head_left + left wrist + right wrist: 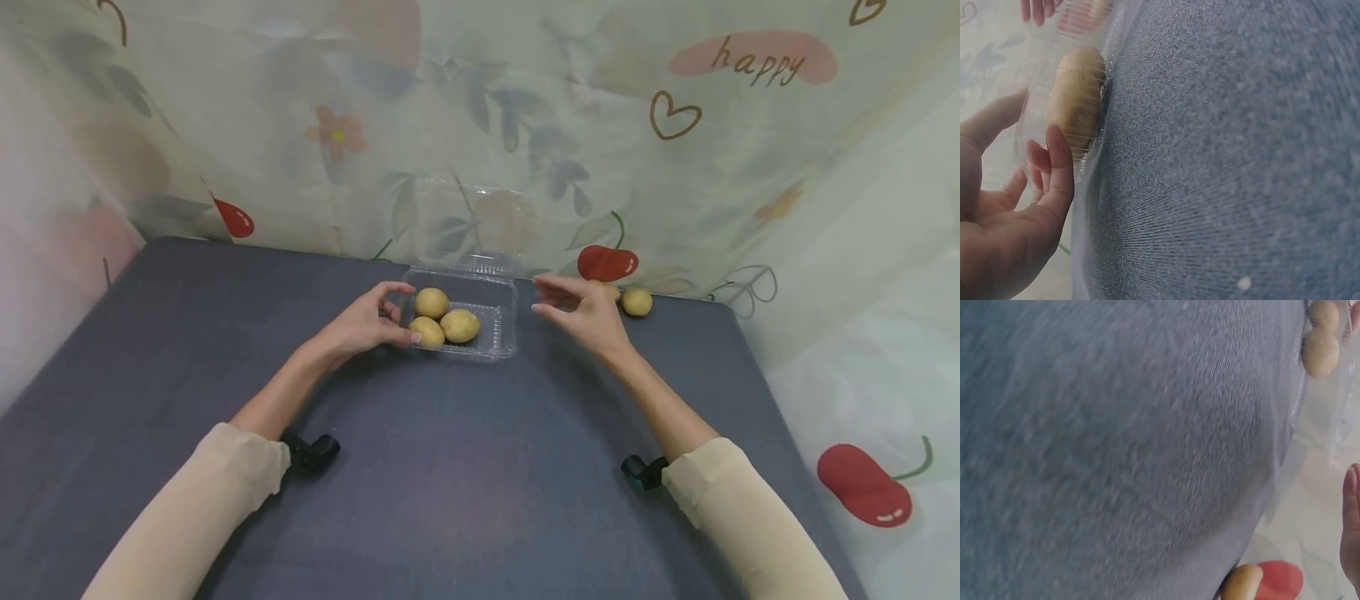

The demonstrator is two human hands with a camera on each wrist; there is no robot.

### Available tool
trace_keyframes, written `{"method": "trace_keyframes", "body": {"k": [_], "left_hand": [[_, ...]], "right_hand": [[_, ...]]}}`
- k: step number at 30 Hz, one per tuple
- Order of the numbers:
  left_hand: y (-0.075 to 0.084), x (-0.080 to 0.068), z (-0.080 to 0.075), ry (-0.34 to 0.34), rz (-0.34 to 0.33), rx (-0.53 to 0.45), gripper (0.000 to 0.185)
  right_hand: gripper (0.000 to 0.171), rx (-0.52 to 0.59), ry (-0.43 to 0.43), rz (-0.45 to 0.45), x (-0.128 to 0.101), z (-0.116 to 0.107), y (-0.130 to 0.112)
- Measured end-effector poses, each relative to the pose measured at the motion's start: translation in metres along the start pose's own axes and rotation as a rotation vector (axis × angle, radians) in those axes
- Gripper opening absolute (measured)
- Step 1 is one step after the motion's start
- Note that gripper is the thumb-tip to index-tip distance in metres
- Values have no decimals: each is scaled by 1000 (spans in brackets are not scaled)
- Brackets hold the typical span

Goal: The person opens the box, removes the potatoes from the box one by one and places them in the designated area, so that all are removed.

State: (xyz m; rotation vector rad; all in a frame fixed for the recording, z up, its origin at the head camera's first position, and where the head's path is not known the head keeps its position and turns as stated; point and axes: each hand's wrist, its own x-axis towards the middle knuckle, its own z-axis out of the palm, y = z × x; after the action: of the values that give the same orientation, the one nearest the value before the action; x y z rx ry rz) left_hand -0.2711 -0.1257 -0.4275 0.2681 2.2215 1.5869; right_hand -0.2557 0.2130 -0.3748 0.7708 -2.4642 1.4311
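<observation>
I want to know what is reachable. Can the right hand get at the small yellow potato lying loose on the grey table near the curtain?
Probably yes. The right hand hovers open beside the small yellow potato, with nothing between them.

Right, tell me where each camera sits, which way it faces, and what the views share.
Head: on the person's head, facing down at the dark grey table; both forearms, left hand, right hand show.
Left wrist: beside the left hand, facing the clear plastic clamshell box.
Right wrist: low over the table, facing the box; right fingertips show.
Shared: the yellow-brown potatoes in the box appear in all three views.
</observation>
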Motion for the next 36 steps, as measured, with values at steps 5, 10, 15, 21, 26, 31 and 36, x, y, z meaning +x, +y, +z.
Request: {"method": "trace_keyframes", "body": {"k": [5,10,15,21,26,31,36], "left_hand": [[1,-1,0,1,7,9,78],[2,-1,1,0,20,13,78],[3,-2,1,5,18,19,77],[1,-3,0,2,22,16,77],[-1,-4,0,2,17,22,77],[-2,-4,-1,1,15,17,78],[0,-2,0,3,20,22,78]], "right_hand": [[39,19,-35,15,2,10,-5],[40,0,-55,31,5,19,-10],[41,-4,-80,41,7,29,-13],[43,27,-125,42,12,43,3],[46,10,-203,68,17,54,26],[47,-30,-268,85,21,60,23],[49,-106,-320,105,26,64,21]]}}
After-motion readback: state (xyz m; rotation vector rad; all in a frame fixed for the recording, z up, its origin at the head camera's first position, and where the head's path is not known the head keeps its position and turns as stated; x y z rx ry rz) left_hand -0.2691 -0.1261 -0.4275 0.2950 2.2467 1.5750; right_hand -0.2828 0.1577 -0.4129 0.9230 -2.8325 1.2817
